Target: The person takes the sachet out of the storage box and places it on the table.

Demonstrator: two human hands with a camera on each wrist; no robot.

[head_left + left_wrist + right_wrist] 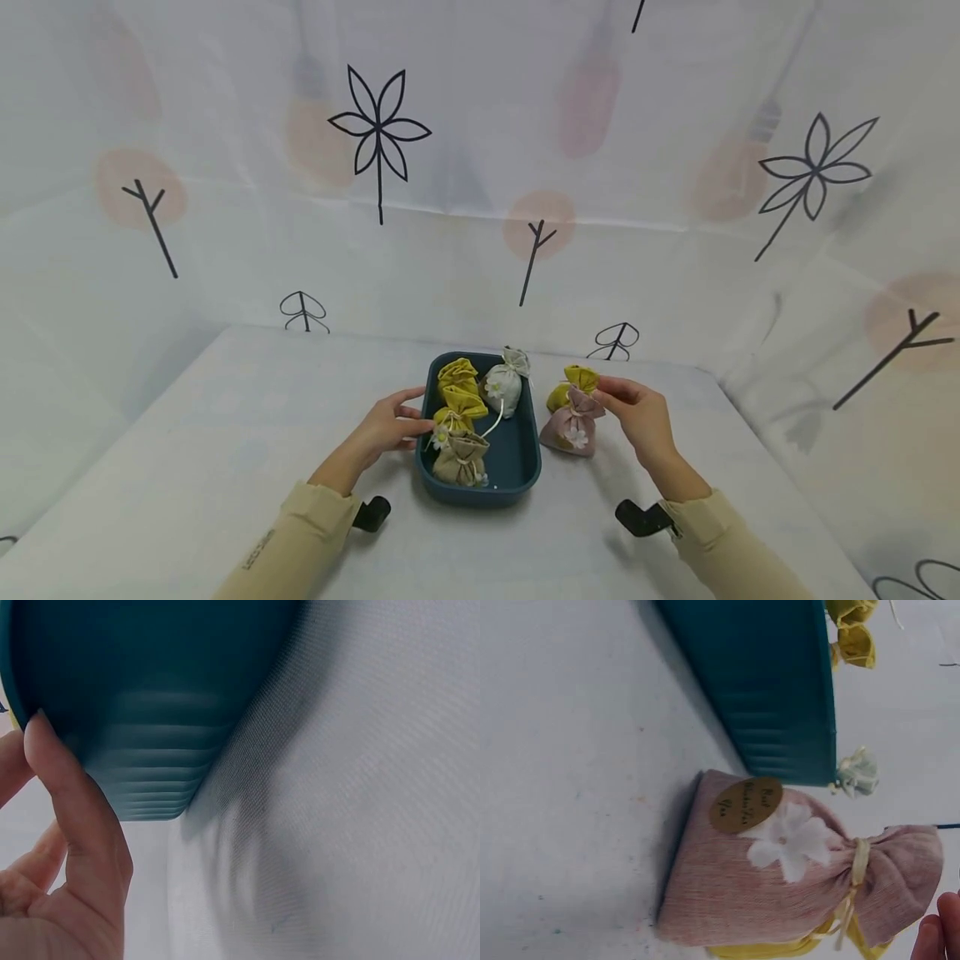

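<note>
On the worktop point(225, 433) beside the teal tray point(525, 479) | pink pouch point(572, 427), top pinched by right hand point(637, 412) fingers | left hand point(386, 427) fingers steady tray rim | advice: grip the gathered neck, lift clear of the yellow pouch point(570, 383) behind.

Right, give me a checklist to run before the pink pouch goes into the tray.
1. Right hand pinches the pink pouch at its gathered top: ok.
2. Left hand steadies the teal tray at its rim: ok.
3. Free floor in the tray's near right part: ok.
4. Pink pouch apart from the yellow pouch behind it: not ok, they touch.
5. Pouch tie knotted tight: cannot tell.
</note>
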